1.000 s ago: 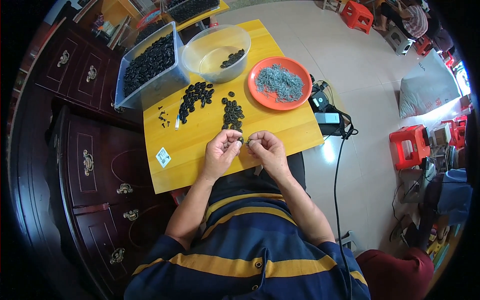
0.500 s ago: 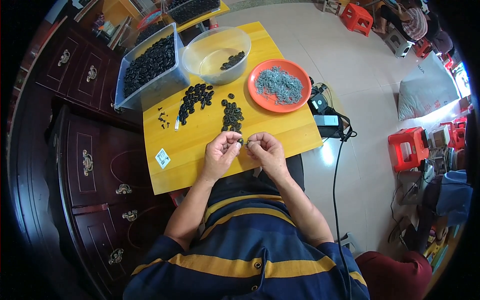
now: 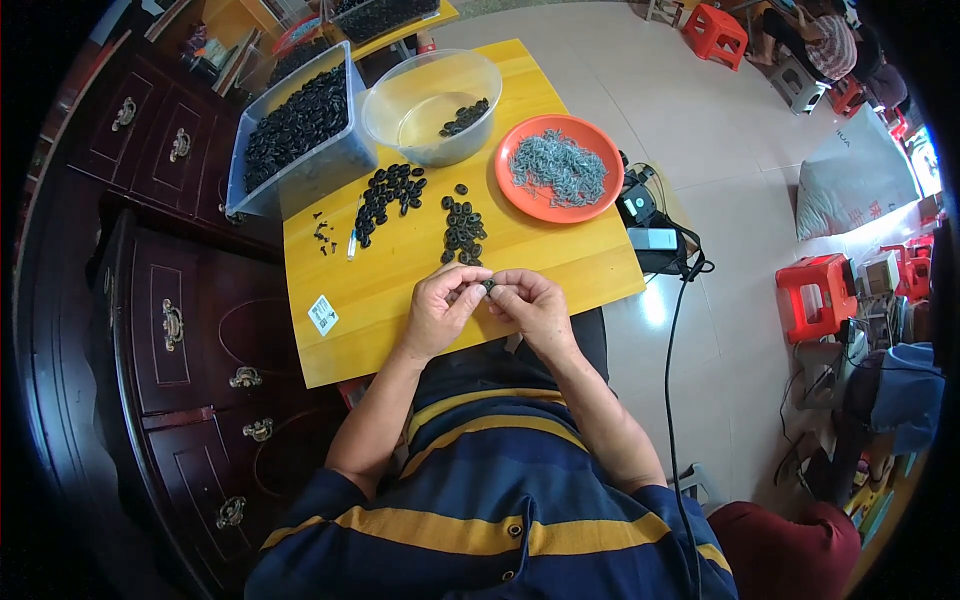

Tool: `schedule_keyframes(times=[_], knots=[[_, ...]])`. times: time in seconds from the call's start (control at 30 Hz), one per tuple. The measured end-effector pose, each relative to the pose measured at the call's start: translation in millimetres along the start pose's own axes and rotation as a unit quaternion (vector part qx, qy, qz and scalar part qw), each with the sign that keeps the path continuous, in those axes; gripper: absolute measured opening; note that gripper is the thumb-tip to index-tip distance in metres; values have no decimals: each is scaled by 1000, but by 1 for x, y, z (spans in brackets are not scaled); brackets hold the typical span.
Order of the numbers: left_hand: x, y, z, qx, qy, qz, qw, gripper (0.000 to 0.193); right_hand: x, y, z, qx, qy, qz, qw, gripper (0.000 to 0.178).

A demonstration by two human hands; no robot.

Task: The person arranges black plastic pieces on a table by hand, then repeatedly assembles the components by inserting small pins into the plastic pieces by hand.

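While the two hands meet above the near part of the yellow tabletop [image 3: 390, 290], a small dark piece [image 3: 488, 285] sits between their fingertips. The left hand [image 3: 440, 305] has its thumb and forefinger pinched on that piece from the left, and the right hand [image 3: 535, 308] grips it from the right, the fingers of both curled and close together; whether the right fingers hide anything else, I cannot tell. Just beyond the fingertips lies a loose cluster of dark oval pieces [image 3: 463, 232], with a second group of black oval pieces [image 3: 390, 195] farther off to the left. Beside that second group are a slim white-and-blue stick [image 3: 352, 245] and a few tiny dark bits [image 3: 325, 237], and a white label [image 3: 322, 314] lies nearer the left edge. Toward the back, a clear round bowl [image 3: 412, 125] holds a few dark pieces, next to a translucent bin [image 3: 320, 178] heaped with black ones. An orange-red plate [image 3: 505, 180] at the right carries a pile of slender grey pieces [image 3: 558, 168]. A dark wooden cabinet [image 3: 190, 360] stands along the left, and a red stool [image 3: 820, 295] stands on the floor to the right.
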State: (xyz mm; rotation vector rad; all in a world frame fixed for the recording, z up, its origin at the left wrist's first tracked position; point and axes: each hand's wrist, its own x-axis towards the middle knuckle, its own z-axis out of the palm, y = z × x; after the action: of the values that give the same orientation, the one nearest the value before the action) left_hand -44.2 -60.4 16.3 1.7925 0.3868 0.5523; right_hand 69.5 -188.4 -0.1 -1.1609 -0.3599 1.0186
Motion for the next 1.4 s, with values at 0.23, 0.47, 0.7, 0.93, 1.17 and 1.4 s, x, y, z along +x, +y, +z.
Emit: schedule_keyframes(times=[0.23, 0.47, 0.7, 0.93, 1.17, 1.4], knots=[[6, 19, -3, 49, -66, -8, 997, 25, 0, -4, -5, 41, -30, 48, 998, 18], [7, 30, 15, 258, -7, 106, 960, 51, 1, 3, -7, 132, -10, 34, 991, 18], [10, 27, 18, 326, 1, 166, 931, 38, -1, 5, -11, 154, 1, 33, 988, 15], [12, 31, 22, 305, -4, 163, 938, 32, -4, -2, -15, 132, 7, 26, 991, 17], [14, 33, 25, 304, -10, 172, 937, 28, -5, 2, -16, 119, 16, 3, 993, 19], [17, 29, 28, 318, -14, 200, 927, 26, -7, 1, -18, 95, 42, 6, 995, 18]])
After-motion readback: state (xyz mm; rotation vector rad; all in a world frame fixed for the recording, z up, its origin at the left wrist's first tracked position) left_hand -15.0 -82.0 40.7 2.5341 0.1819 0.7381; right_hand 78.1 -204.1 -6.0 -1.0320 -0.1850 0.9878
